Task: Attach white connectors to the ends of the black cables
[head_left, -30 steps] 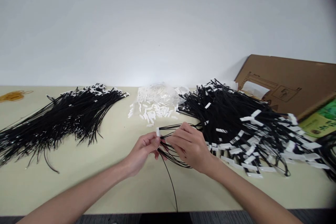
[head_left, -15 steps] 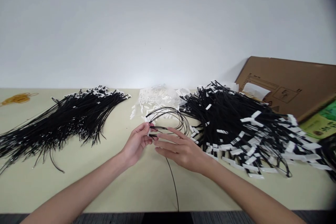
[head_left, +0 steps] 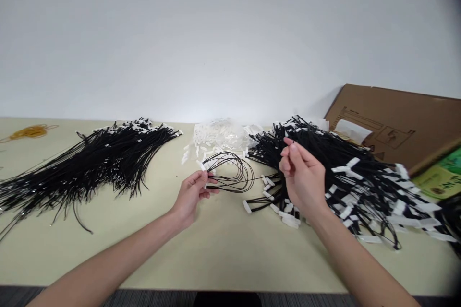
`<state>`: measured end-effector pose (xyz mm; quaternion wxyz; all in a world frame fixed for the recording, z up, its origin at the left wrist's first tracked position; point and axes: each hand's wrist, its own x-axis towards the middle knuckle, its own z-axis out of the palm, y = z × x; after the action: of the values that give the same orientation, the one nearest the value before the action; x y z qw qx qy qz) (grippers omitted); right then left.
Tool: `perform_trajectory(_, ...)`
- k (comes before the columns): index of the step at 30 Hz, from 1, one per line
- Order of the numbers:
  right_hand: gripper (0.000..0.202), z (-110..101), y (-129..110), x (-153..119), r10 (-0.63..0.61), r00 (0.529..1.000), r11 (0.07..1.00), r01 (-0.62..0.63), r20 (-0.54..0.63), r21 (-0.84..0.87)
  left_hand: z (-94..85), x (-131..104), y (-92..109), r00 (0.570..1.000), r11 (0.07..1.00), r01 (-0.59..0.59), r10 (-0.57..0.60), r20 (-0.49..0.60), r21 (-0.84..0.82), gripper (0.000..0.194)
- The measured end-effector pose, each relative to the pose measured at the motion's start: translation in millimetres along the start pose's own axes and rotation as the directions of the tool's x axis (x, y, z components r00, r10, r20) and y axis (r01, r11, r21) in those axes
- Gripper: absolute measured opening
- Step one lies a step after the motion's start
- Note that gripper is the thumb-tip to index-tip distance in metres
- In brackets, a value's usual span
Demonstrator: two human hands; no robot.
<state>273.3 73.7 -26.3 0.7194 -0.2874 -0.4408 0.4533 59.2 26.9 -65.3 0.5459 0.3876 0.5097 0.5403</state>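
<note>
My left hand (head_left: 196,187) is closed around one end of a coiled bundle of thin black cables (head_left: 248,180), where a white connector (head_left: 201,166) shows by the thumb. The coil's loops spread to the right above the table. From it a single strand stretches toward my right hand (head_left: 303,175), whose fingers are pinched together with a short dark bit at their tips. My right hand is raised in front of a large pile of black cables with white connectors (head_left: 345,187); its curled fingers partly hide the strand.
Another heap of black cables (head_left: 108,158) lies on the left of the pale table (head_left: 162,259). A clear plastic bag of small white pieces (head_left: 223,134) sits at the back. Yellow rubber bands (head_left: 30,131) are at far left; a cardboard box (head_left: 392,124) leans at right.
My right hand has moved right and up, away from my left hand, and its fingers have pinched. The strand that hung toward the table's front edge now stretches to the right.
</note>
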Motion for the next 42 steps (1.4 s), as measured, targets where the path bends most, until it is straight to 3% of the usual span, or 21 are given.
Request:
perform_trajectory(3, 0.029, -2.1, -2.7, 0.8, -0.147, 0.989, 0.981, 0.144, -0.016, -0.126, 2.4, -1.1, -1.7, 0.999, 1.000, -0.013, 0.012, 0.035, 0.012, 0.039)
perform_trajectory(5, 0.023, -0.2, -1.8, -6.3, -0.269, 0.958, 0.907, 0.287, 0.100, -0.308, 4.5, -2.4, -2.4, 0.997, 0.999, -0.030, 0.028, 0.073, 0.029, 0.039)
perform_trajectory(7, 0.013, 3.7, 0.8, -16.6, -0.322, 0.896, 0.766, 0.436, 0.305, -0.472, 6.6, -4.2, -2.8, 0.993, 0.998, -0.049, 0.044, 0.109, 0.044, 0.038)
perform_trajectory(10, 0.006, 10.3, 7.0, -31.1, -0.320, 0.766, 0.592, 0.622, 0.558, -0.513, 9.4, -7.1, -2.7, 0.987, 0.996, -0.073, 0.065, 0.148, 0.051, 0.037)
perform_trajectory(12, 0.006, 13.0, 11.4, -37.1, -0.351, 0.692, 0.515, 0.705, 0.630, -0.487, 10.8, -8.9, -2.7, 0.982, 0.995, -0.087, 0.076, 0.174, 0.053, 0.035)
perform_trajectory(14, 0.005, 13.8, 14.6, -39.8, -0.354, 0.663, 0.480, 0.734, 0.659, -0.481, 11.8, -10.3, -3.1, 0.978, 0.994, -0.094, 0.083, 0.192, 0.053, 0.034)
perform_trajectory(29, 0.011, 13.8, 13.8, -39.7, -0.295, 0.660, 0.495, 0.724, 0.691, -0.480, 14.3, -12.4, -2.3, 0.968, 0.989, -0.137, 0.122, 0.218, 0.053, 0.030)
perform_trajectory(34, 0.018, 14.3, 10.7, -40.4, -0.232, 0.709, 0.573, 0.653, 0.666, -0.495, 13.7, -12.0, -2.6, 0.961, 0.979, -0.181, 0.157, 0.227, 0.091, 0.028)
perform_trajectory(39, 0.019, 11.8, 8.4, -40.4, -0.042, 0.803, 0.703, 0.446, 0.594, -0.554, 14.0, -12.8, -1.7, 0.939, 0.951, -0.264, 0.216, 0.269, 0.161, 0.028)
perform_trajectory(42, 0.017, 12.5, 8.6, -40.9, 0.018, 0.817, 0.729, 0.384, 0.576, -0.567, 13.7, -12.6, -2.2, 0.924, 0.938, -0.301, 0.241, 0.298, 0.174, 0.027)
